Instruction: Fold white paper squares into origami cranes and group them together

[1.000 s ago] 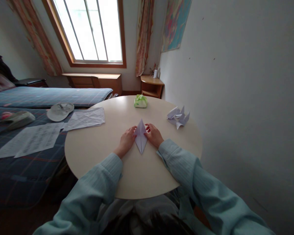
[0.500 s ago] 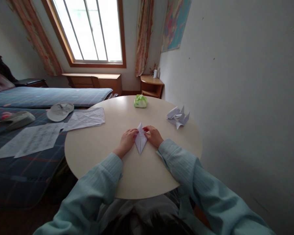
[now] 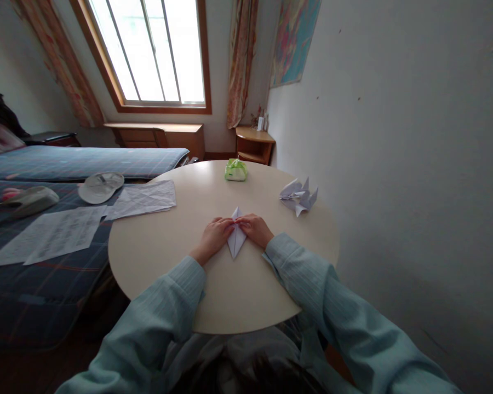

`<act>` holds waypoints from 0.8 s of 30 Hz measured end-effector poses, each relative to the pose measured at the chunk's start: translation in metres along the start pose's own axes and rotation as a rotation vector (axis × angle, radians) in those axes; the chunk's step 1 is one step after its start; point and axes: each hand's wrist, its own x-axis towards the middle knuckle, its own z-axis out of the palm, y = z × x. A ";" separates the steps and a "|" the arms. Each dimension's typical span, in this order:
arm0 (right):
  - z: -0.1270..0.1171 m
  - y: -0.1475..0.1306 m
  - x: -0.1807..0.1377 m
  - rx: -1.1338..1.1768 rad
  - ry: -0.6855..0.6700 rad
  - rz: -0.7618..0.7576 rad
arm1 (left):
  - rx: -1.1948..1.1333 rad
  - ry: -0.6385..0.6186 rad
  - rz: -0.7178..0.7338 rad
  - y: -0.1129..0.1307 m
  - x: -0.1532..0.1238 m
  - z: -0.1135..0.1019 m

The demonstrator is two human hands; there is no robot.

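A white sheet of paper folded into a narrow kite shape [image 3: 235,244] lies on the round table [image 3: 160,284], one point toward me and one away. A crease runs down its middle. My left hand [image 3: 214,235] grips it from the left, fingertips near its centre. From the right, my right hand [image 3: 255,229] has its fingers closed on the upper middle of the paper. The fingertips of both hands meet there and cover part of the folds.
Folded white paper pieces [image 3: 299,197] sit at the table's right edge. A green tissue pack [image 3: 235,170] stands at the back. Creased paper sheets [image 3: 143,198] overlap the left edge, beside a bed [image 3: 66,235] holding a pale cap [image 3: 101,187] and printed sheets [image 3: 57,232].
My right hand has moved left across the folded paper, so its fingertips now meet those of my left hand. The left fingertips have shifted slightly inward.
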 end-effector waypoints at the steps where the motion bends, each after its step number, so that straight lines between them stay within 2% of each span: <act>1: 0.000 0.000 0.000 0.007 -0.002 0.002 | 0.002 0.000 0.002 0.000 0.000 0.000; 11: -0.001 -0.003 0.000 -0.012 -0.044 0.069 | 0.012 -0.018 -0.017 -0.001 0.000 -0.001; 18: -0.001 -0.002 0.001 -0.037 0.028 0.109 | 0.030 -0.037 -0.059 0.008 -0.001 -0.005; 24: -0.001 -0.004 0.000 -0.024 0.032 0.121 | 0.033 -0.082 -0.029 0.005 -0.002 -0.005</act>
